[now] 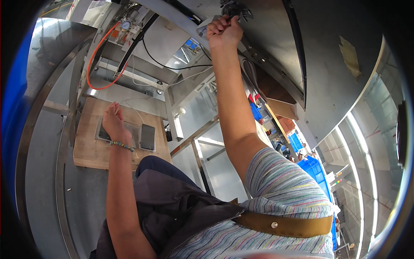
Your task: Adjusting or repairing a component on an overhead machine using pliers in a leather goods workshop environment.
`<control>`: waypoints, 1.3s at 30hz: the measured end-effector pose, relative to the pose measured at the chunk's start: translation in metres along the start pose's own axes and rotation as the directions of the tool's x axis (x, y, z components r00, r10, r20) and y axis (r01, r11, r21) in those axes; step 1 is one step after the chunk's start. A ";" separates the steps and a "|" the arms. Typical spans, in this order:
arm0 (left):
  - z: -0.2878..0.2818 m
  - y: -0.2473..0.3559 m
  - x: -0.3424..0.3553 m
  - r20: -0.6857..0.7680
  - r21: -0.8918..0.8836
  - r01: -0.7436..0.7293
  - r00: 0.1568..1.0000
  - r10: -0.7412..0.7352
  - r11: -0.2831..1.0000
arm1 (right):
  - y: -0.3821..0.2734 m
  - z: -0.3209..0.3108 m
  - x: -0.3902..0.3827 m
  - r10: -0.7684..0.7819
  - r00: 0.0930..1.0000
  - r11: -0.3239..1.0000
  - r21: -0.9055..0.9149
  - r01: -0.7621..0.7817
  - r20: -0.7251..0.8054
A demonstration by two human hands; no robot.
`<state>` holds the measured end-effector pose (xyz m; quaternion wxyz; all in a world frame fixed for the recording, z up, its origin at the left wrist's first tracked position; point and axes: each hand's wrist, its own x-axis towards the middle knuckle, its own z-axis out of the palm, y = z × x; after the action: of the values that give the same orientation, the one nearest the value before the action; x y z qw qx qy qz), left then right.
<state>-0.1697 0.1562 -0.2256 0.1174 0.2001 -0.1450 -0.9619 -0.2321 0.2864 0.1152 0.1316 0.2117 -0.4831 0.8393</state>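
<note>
My right arm is stretched up, and my right hand (pixel 225 32) is closed beside a dark metal fixture (pixel 236 9) on the machine. Its fingers are curled in, and whatever they pinch is hidden. Lower on the left, my left hand (pixel 114 121) is raised above a wooden board (pixel 88 149), with a beaded bracelet (pixel 122 145) at the wrist. Its fingers are bent together, and I cannot see what, if anything, is between them. On the board lie a dark grey rectangular pad (pixel 147 137) and a clear-edged flat tray (pixel 102 131), partly covered by my left hand.
A metal frame (pixel 189 144) stands between my arms. An orange hose (pixel 89 64) loops from a gauge (pixel 125 25), and a black cable (pixel 172 68) crosses behind. A metal table edge (pixel 56 73) runs along the left. Blue bins (pixel 315 170) stand at the right.
</note>
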 end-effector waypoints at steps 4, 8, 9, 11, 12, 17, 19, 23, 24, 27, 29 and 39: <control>0.000 0.000 0.000 -0.002 0.000 -0.001 1.000 0.001 1.000 | -0.004 0.002 -0.002 0.033 0.999 0.999 -0.001 -0.033 0.018; 0.000 -0.001 -0.001 0.000 0.004 0.010 1.000 -0.010 1.000 | -0.007 0.004 -0.005 0.027 0.999 1.000 -0.008 -0.027 0.020; 0.000 -0.002 0.000 0.001 0.003 0.009 1.000 -0.009 1.000 | -0.007 0.004 -0.003 0.043 0.999 0.999 0.017 -0.043 0.031; -0.002 -0.003 0.002 0.012 -0.003 0.000 1.000 0.000 1.000 | -0.007 0.004 0.000 0.058 0.997 0.997 0.042 -0.060 0.044; -0.002 -0.003 0.002 0.011 -0.003 -0.001 1.000 0.001 1.000 | -0.006 0.004 0.000 0.055 0.998 0.998 0.040 -0.056 0.033; 0.000 -0.002 0.000 0.000 -0.019 -0.010 1.000 0.010 1.000 | -0.007 0.001 0.005 0.062 0.997 0.997 0.049 -0.063 0.038; 0.000 -0.001 0.000 -0.008 -0.012 -0.003 1.000 0.003 1.000 | -0.006 -0.001 0.005 0.037 0.999 0.999 0.030 -0.038 0.023; -0.001 -0.002 0.001 -0.013 0.004 0.002 1.000 -0.002 1.000 | -0.010 -0.006 0.007 0.042 0.999 0.999 -0.019 -0.041 0.033; -0.002 -0.003 0.002 -0.014 0.005 0.002 1.000 -0.002 1.000 | -0.010 -0.005 0.004 0.019 1.000 0.997 -0.081 -0.019 -0.008; -0.005 -0.005 0.004 -0.002 0.003 -0.003 1.000 0.003 1.000 | -0.011 0.000 -0.003 -0.014 0.999 0.982 -0.187 0.004 -0.050; -0.006 -0.005 0.005 -0.011 0.012 -0.003 1.000 0.003 1.000 | -0.010 0.003 -0.006 -0.020 0.998 0.973 -0.230 0.008 -0.052; -0.006 -0.006 0.007 -0.006 0.015 -0.013 1.000 0.013 1.000 | -0.005 0.001 -0.005 -0.009 0.996 0.954 -0.298 -0.018 -0.089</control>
<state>-0.1742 0.1586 -0.2353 0.1224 0.2028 -0.1530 -0.9594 -0.2257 0.2881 0.1172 0.1814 0.1507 -0.5984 0.7657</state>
